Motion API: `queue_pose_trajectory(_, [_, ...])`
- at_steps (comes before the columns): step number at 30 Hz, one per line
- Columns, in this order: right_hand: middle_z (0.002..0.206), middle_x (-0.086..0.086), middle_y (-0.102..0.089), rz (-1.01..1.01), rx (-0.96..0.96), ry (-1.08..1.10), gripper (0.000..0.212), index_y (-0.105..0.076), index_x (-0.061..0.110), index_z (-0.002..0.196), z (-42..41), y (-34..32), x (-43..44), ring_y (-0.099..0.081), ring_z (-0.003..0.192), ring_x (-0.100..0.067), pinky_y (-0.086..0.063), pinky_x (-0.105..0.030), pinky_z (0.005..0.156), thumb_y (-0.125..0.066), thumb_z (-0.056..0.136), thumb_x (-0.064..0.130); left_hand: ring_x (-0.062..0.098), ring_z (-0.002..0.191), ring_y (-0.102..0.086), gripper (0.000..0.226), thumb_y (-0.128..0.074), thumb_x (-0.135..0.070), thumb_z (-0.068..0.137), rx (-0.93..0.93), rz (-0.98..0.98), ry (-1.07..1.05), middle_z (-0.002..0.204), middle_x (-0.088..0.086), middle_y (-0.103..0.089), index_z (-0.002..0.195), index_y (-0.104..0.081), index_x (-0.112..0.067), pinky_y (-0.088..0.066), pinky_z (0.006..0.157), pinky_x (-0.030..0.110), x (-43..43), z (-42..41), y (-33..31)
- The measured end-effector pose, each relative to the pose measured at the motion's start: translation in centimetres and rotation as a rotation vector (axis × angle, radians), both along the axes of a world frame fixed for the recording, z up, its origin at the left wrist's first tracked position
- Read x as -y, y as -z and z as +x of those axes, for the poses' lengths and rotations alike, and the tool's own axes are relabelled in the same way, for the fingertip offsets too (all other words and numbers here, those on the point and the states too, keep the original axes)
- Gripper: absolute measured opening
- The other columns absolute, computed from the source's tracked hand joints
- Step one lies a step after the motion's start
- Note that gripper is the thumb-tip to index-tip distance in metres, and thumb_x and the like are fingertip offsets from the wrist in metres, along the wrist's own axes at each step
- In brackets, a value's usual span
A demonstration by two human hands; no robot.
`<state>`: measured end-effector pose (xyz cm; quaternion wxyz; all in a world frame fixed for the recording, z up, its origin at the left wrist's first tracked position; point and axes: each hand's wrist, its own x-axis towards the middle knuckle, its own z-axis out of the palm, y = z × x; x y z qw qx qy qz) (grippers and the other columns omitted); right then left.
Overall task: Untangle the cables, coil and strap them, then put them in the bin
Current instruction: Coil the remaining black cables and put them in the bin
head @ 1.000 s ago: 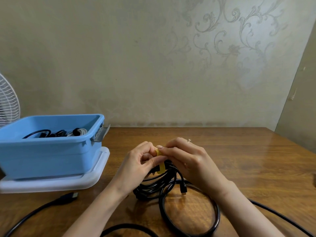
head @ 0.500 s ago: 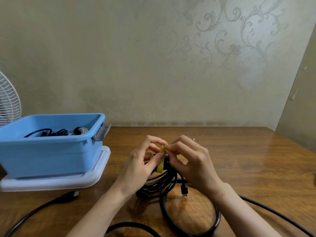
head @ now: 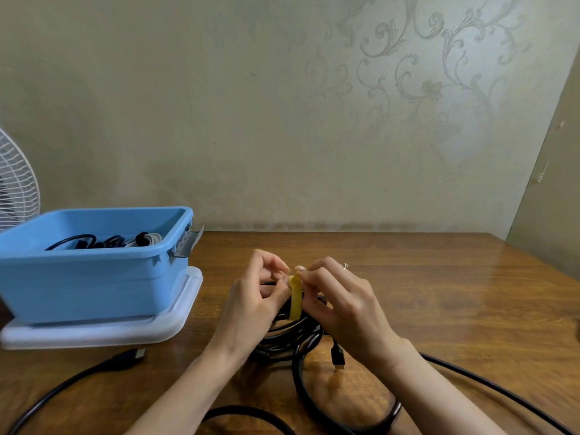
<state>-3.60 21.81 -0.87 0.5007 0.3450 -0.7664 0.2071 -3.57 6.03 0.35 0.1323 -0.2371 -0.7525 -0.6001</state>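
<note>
At mid-bench [head: 439, 293], clenched on a yellow strap [head: 295, 296]: fingers [head: 272, 264] of the left hand [head: 251, 306] from 9 o'clock, fingers [head: 315, 271] of the right hand [head: 348, 309] from 3 o'clock, tips meeting at its top end. Wrapped upright round a coiled black cable [head: 282, 339], plug [head: 338, 359] pointing to 6 o'clock. Lying loose at 6 o'clock, a thicker black cable [head: 298, 375] in a wide loop, trailing off toward 4 and 8 o'clock. Standing at 9 o'clock, well apart, on a white lid [head: 131, 332]: blue bin [head: 94, 277], holding black and white cables [head: 103, 241]. Behind it at 10 o'clock, part of a white fan [head: 15, 189].
</note>
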Motion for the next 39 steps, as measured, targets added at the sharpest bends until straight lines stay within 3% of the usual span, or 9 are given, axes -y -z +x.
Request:
queue_pose_trajectory(4, [0.082,-0.007,-0.061,-0.154,-0.010,-0.067,0.008,-0.061,0.003,0.088,0.3,-0.3,0.3,-0.059,0.069,-0.012,-0.052,-0.022,0.055,-0.058,0.092,0.009,0.009,0.075,-0.065,0.008,-0.058,-0.025,0.093,0.031,-0.004,0.061,0.086,0.003,-0.062,0.095,-0.055,-0.017,-0.050,0.062,0.018,0.4,-0.5,0.0])
queue_pose_trajectory(9, [0.083,0.001,-0.064,-0.435,0.246,-0.123,0.015,-0.064,0.006,0.089,0.3,-1.0,0.2,-0.062,0.072,-0.010,-0.053,-0.020,0.061,-0.058,0.088,0.019,0.004,0.079,-0.060,0.029,-0.053,-0.048,0.081,-0.009,-0.099,0.184,0.086,-0.008,-0.061,0.092,-0.058,-0.021,-0.046,0.071,0.017,0.8,-0.6,0.0])
queue_pose_trajectory(15, [0.066,0.007,-0.059,-0.566,0.448,-0.143,0.008,-0.059,0.019,0.086,0.4,-1.5,-0.4,-0.054,0.055,-0.007,-0.043,-0.017,0.051,-0.059,0.092,0.013,-0.001,0.103,-0.055,0.045,-0.055,-0.066,0.075,-0.231,-0.365,0.101,0.104,-0.025,-0.049,0.112,-0.034,-0.048,-0.044,0.088,0.012,0.8,-1.0,0.7])
queue_pose_trajectory(18, [0.059,-0.003,-0.059,-0.670,0.564,-0.299,0.013,-0.059,0.011,0.088,0.7,-2.2,-0.9,-0.053,0.048,-0.010,-0.042,-0.020,0.046,-0.054,0.091,0.022,-0.004,0.106,-0.053,0.041,-0.048,-0.073,0.077,-0.324,-0.410,0.093,0.106,-0.023,-0.055,0.105,-0.042,-0.044,-0.043,0.086,0.009,0.8,-0.9,0.5])
queue_pose_trajectory(22, [0.074,-0.020,-0.067,-0.765,0.669,-0.477,0.015,-0.052,0.000,0.094,0.9,-2.7,-1.0,-0.067,0.058,-0.029,-0.055,-0.031,0.051,-0.046,0.096,0.015,-0.007,0.094,-0.059,0.034,-0.065,-0.053,0.076,-0.303,-0.358,0.099,0.099,-0.020,-0.060,0.099,-0.043,-0.039,-0.048,0.077,0.010,0.4,-0.6,0.5])
queue_pose_trajectory(28, [0.081,-0.019,-0.069,-0.759,0.850,-0.577,0.018,-0.057,-0.001,0.096,0.9,-3.1,-1.3,-0.069,0.067,-0.029,-0.058,-0.030,0.061,-0.056,0.087,0.015,-0.006,0.090,-0.064,0.049,-0.070,-0.045,0.072,-0.275,-0.308,0.097,0.097,-0.015,-0.065,0.110,-0.039,-0.036,-0.050,0.077,0.011,0.4,-0.6,0.7])
queue_pose_trajectory(31, [0.077,-0.016,-0.070,-0.690,0.804,-0.532,0.005,-0.066,0.000,0.083,1.1,-3.0,-1.1,-0.070,0.065,-0.025,-0.056,-0.026,0.060,-0.064,0.082,-0.003,-0.010,0.092,-0.061,0.043,-0.068,-0.045,0.074,-0.306,-0.345,0.094,0.096,-0.019,-0.063,0.108,-0.042,-0.040,-0.048,0.076,0.008,0.4,-0.6,0.7])
queue_pose_trajectory(33, [0.069,-0.017,-0.069,-0.722,0.748,-0.471,0.017,-0.068,0.003,0.078,1.0,-2.7,-1.1,-0.068,0.058,-0.025,-0.055,-0.026,0.055,-0.060,0.084,-0.011,-0.009,0.086,-0.063,0.038,-0.067,-0.047,0.075,-0.308,-0.363,0.118,0.091,-0.019,-0.064,0.103,-0.044,-0.037,-0.049,0.070,0.008,0.2,-0.5,0.7])
queue_pose_trajectory(39, [0.061,-0.013,-0.066,-0.918,0.716,-0.440,0.014,-0.064,0.003,0.075,0.6,-2.6,-1.5,-0.061,0.045,-0.019,-0.051,-0.025,0.044,-0.059,0.085,-0.005,0.002,0.073,-0.066,0.047,-0.055,-0.065,0.078,-0.333,-0.423,0.195,0.084,-0.010,-0.069,0.106,-0.045,-0.028,-0.054,0.062,0.028,-0.5,-0.6,0.5])
